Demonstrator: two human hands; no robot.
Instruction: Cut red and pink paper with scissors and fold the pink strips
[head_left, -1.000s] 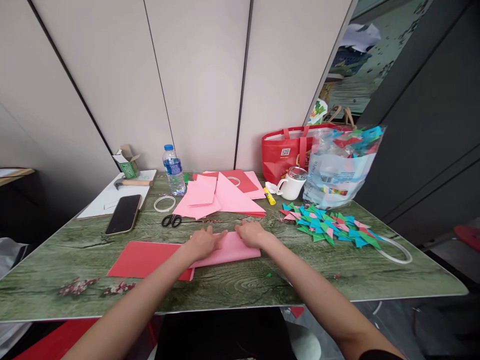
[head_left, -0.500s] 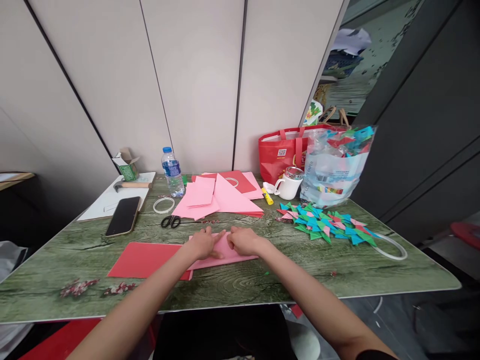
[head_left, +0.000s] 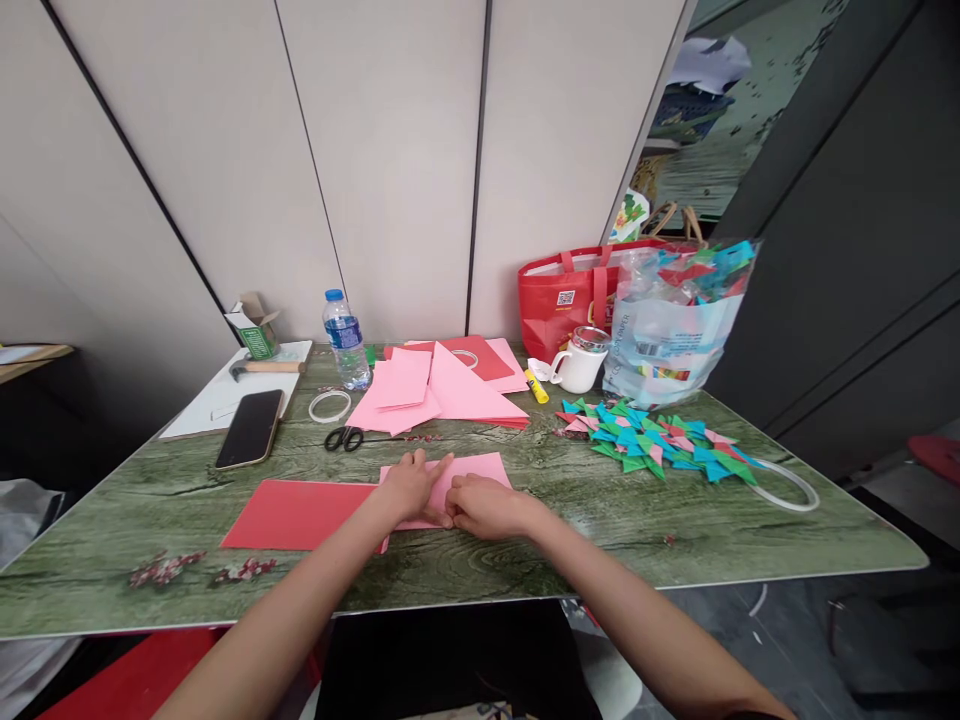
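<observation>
A folded sheet of pink paper (head_left: pixel 486 468) lies on the table in front of me. My left hand (head_left: pixel 411 487) rests on its left part, thumb and forefinger spread apart, so it is open. Beside it, my right hand (head_left: pixel 480 507) is closed, its curled fingers pressed on the paper's near edge close to my left thumb. Part of that edge is hidden under the hands. To the left, a red sheet of paper (head_left: pixel 300 515) lies flat, its right end partly covered by my left forearm.
Black scissors (head_left: pixel 344 438), a tape roll (head_left: pixel 329 406), a phone (head_left: pixel 250 428) and a water bottle (head_left: pixel 346 340) stand or lie left. Behind are pink sheets (head_left: pixel 469 388). Rightward: a glue stick (head_left: pixel 535 386), white mug (head_left: pixel 579 366), folded paper pieces (head_left: pixel 645 440) and plastic bag (head_left: pixel 667 340).
My right hand has slid towards me, down to the paper's near edge, uncovering more of the pink sheet's right part. My left hand stays nearly in place. The view has shifted slightly.
</observation>
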